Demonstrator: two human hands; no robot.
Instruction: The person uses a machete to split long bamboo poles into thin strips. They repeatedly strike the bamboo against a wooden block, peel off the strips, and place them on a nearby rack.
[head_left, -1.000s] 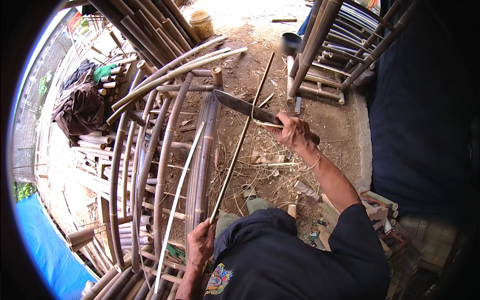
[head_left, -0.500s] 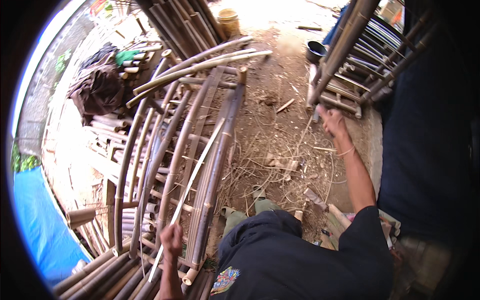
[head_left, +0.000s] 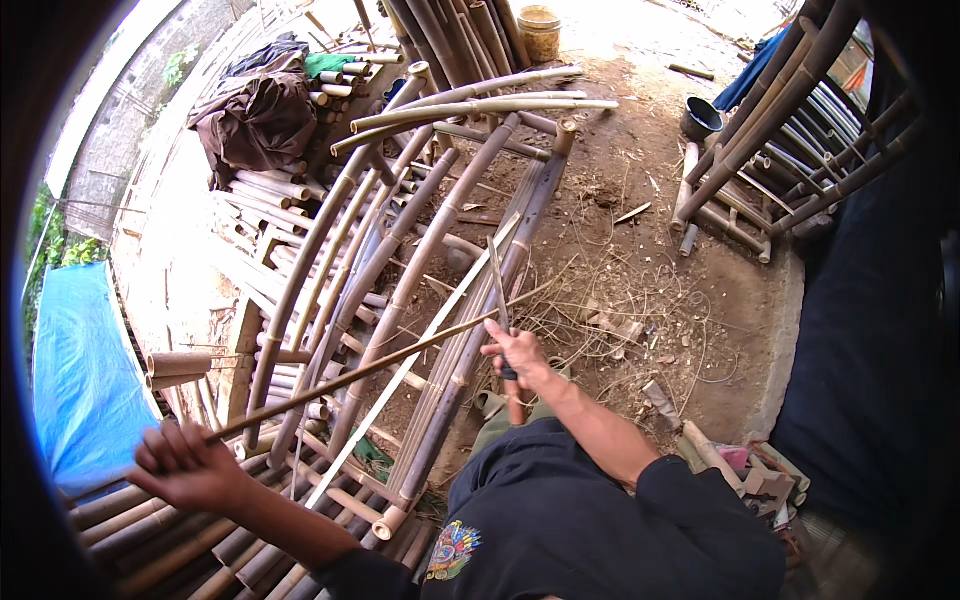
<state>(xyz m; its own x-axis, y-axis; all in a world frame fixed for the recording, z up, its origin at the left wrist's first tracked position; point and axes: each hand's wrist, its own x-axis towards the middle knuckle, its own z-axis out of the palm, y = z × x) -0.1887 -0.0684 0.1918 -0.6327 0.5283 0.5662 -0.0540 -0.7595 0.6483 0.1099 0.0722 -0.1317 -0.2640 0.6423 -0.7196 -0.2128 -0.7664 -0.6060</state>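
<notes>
My left hand (head_left: 188, 466) grips one end of a long thin bamboo strip (head_left: 350, 375), out to the lower left. The strip runs up and right to my right hand (head_left: 517, 353). That hand holds a knife (head_left: 498, 285) by its handle, blade pointing up and away, crossing the strip right at the fingers. Both hands are over a stack of curved bamboo poles (head_left: 400, 290) lying on the ground in front of me.
Shavings and offcuts litter the dirt floor (head_left: 650, 300) to the right. A bamboo frame (head_left: 770, 150) stands at the upper right with a dark bowl (head_left: 700, 117) beside it. Cut pole sections and a brown cloth (head_left: 255, 115) lie upper left, a blue tarp (head_left: 85, 380) at the left, a bucket (head_left: 541, 30) far back.
My right hand came back from the frame at the upper right to the middle, holding the knife against the strip. My left hand moved out to the left with the strip's end.
</notes>
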